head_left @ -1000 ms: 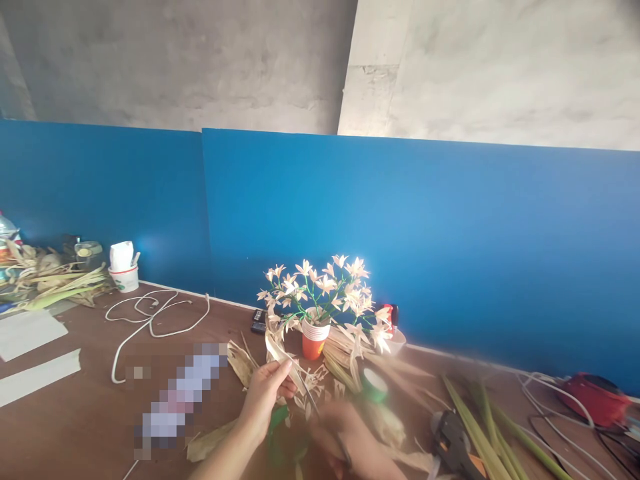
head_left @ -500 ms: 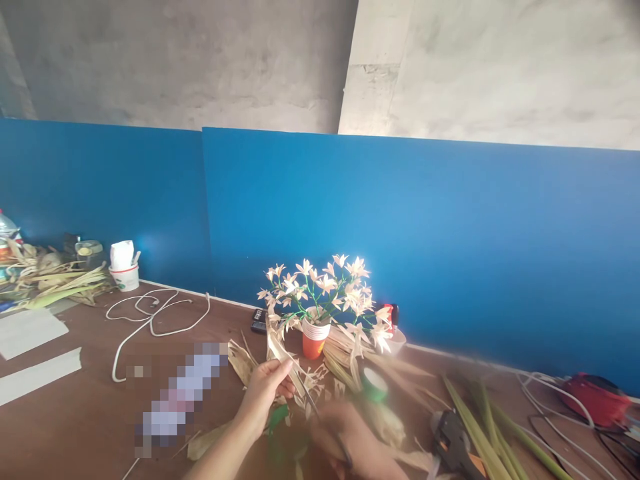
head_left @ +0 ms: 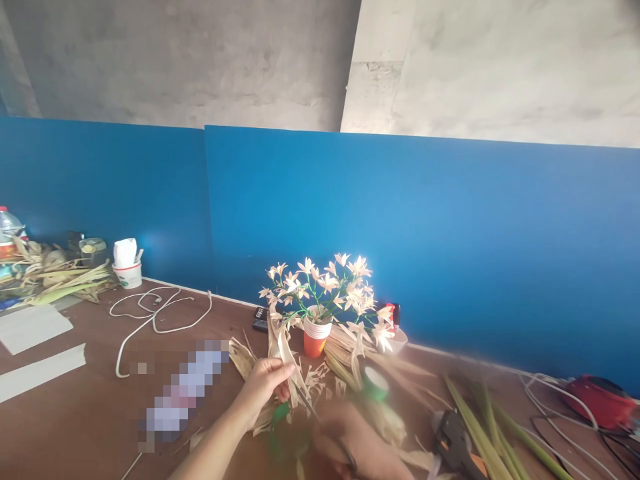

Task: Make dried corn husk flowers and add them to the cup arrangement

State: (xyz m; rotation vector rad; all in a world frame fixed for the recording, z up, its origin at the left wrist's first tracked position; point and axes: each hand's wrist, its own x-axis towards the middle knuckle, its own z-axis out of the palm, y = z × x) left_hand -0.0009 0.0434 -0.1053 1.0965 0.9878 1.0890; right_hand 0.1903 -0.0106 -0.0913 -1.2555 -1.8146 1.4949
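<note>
Husk strip (head_left: 285, 347) points away, leaning left — scissors (head_left: 311, 407) aimed forward-left.

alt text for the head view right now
A person's left hand pinches a strip of pale husk while the blurred right hand holds what look like scissors at it, over a brown table. Behind them, pale flowers stand in an orange-red paper cup before a blue partition.

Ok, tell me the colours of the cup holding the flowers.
The cup is orange-red below, white above; the head view shows it best.
</note>
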